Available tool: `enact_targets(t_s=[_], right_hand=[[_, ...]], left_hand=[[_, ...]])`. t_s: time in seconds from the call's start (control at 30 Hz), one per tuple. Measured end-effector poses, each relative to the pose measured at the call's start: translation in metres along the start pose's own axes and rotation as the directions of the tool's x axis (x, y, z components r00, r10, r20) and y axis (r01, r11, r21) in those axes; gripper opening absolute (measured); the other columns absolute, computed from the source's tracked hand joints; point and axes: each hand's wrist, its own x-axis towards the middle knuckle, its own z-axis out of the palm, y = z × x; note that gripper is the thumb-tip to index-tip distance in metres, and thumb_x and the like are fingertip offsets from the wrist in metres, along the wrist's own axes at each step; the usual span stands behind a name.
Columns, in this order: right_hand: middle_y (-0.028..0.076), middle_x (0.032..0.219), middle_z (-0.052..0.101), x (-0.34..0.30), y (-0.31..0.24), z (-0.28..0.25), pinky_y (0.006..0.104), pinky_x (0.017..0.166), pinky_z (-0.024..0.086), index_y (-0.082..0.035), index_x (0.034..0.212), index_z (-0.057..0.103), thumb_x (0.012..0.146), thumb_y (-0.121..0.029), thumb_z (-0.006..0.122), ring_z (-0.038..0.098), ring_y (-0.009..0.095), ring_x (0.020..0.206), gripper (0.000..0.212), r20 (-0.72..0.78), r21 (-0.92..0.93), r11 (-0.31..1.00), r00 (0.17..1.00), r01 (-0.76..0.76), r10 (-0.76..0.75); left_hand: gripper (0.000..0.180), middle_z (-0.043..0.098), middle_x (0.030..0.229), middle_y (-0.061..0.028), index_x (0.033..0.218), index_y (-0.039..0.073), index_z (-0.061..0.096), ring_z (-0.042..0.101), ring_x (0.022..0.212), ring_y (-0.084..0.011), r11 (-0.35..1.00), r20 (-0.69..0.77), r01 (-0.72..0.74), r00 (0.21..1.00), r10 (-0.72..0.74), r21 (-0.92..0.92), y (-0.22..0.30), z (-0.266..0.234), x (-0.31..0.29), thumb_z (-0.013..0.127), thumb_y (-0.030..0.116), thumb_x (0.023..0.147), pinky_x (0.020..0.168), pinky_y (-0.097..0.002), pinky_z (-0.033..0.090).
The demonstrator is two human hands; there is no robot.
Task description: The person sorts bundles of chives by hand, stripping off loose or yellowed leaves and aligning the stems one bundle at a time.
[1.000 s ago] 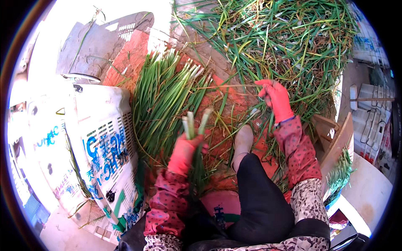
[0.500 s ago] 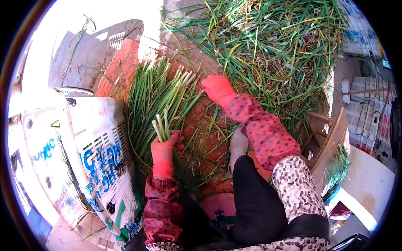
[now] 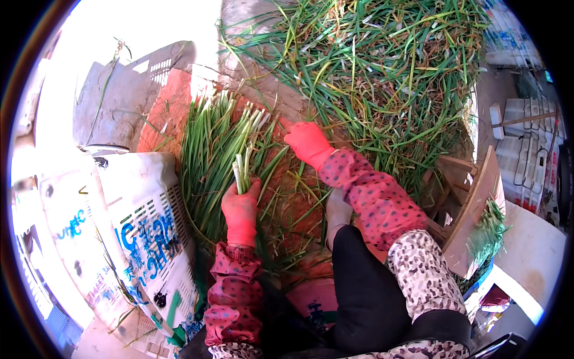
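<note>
Our left red-gloved hand (image 3: 240, 210) gripping small bunch of green stalks with white ends (image 3: 241, 172), upright, beside sorted pile of green stalks (image 3: 209, 161). Our right red-gloved hand (image 3: 308, 142), earlier right, now reaching flat, half open, empty, toward loose heap of tangled green leaves (image 3: 382, 78): fetching more.

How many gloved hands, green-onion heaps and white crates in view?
Red-gloved hands: 2, left hand gripping a small bunch of stalks, right hand on the stalks
Green-onion heaps: 2, sorted pile, loose heap
White crates: 1, white crate
Total: 5
</note>
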Motion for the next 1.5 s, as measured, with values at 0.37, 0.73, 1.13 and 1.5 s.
enact_targets(t_s=[0.37,0.73,1.13,1.5], right_hand=[[0.002,0.088,0.067,-0.017,0.012,-0.124,0.0248,0.068,0.049,-0.004,0.104,0.064,0.087,-0.017,0.064,0.060,0.007,0.079,0.021,0.290,0.955,-0.055,0.873,-0.292,0.392],[0.012,0.067,0.060,-0.054,-0.045,-0.084,0.0344,0.055,0.047,-0.003,0.074,0.059,0.083,-0.022,0.068,0.058,0.026,0.057,0.023,0.037,0.745,0.635,0.964,-0.202,0.263],[0.011,0.099,0.064,-0.082,0.019,-0.117,0.0247,0.065,0.052,-0.004,0.119,0.053,0.085,-0.007,0.059,0.062,0.015,0.072,0.034,0.368,0.926,-0.212,0.871,-0.312,0.325],[0.002,0.076,0.063,-0.083,0.029,-0.110,0.0210,0.052,0.043,-0.005,0.102,0.063,0.086,-0.013,0.050,0.059,0.009,0.059,0.022,0.459,0.861,-0.026,0.753,-0.509,0.472]], left_hand=[[0.019,0.068,0.077,-0.0069,0.096,0.000,0.065,0.061,0.063,-0.0120,0.967,0.284,0.205,0.946,-0.155,-0.154,0.042,0.021,-0.018,0.068,0.009,0.079,0.055,-0.0255,0.047],[0.021,0.067,0.081,-0.0050,0.099,-0.002,0.066,0.061,0.067,-0.0113,0.987,0.223,0.070,0.974,-0.036,-0.146,0.045,0.039,-0.031,0.068,0.006,0.080,0.058,-0.0257,0.047],[0.025,0.067,0.076,-0.0096,0.101,-0.001,0.063,0.064,0.060,-0.0182,0.828,0.650,0.545,0.677,-0.343,-0.130,0.052,0.017,-0.048,0.059,0.018,0.086,0.052,-0.0256,0.049],[0.027,0.065,0.076,-0.0079,0.103,-0.001,0.062,0.063,0.063,-0.0164,0.779,0.646,0.603,0.666,-0.373,-0.171,0.014,-0.003,-0.059,0.060,0.022,0.087,0.052,-0.0245,0.047]])
